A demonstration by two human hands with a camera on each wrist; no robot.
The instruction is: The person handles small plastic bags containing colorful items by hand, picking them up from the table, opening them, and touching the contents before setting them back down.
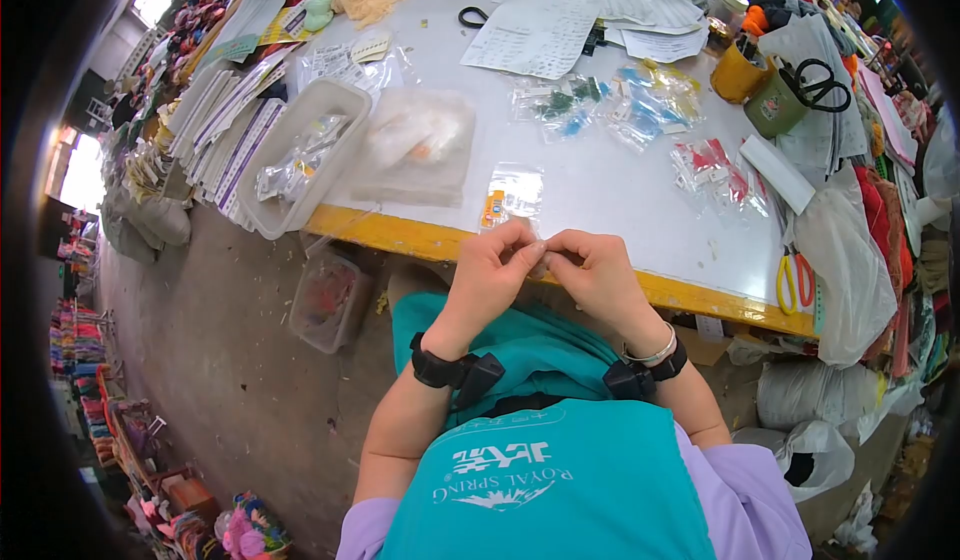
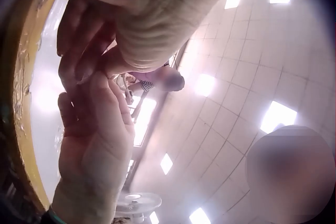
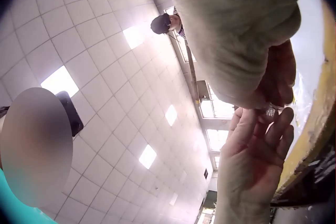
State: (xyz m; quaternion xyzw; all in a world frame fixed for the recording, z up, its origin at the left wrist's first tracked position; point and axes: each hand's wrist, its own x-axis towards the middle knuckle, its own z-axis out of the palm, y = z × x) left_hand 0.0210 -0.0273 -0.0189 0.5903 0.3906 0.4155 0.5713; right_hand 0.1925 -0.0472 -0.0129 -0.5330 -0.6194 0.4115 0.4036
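Both hands meet fingertip to fingertip at the table's front edge in the head view. My left hand [image 1: 492, 275] pinches with thumb and index finger, and my right hand [image 1: 598, 275] pinches right beside it. Between the fingertips in the right wrist view shows a small bit of crinkled clear plastic [image 3: 270, 112]. Just beyond the fingers lies a clear plastic bag [image 1: 522, 185] with an orange label; its near end is hidden behind the hands. In the left wrist view, the fingers cover whatever they hold.
Left on the table [image 1: 420, 230] are a plastic bin [image 1: 268, 222] of packets and a translucent bag [image 1: 415, 150]. Several small packets [image 1: 650, 105] lie beyond the hands. Scissors [image 1: 787, 282] hang at the right edge, near a green can [image 1: 775, 110]. A lower bin [image 1: 328, 305] stands below.
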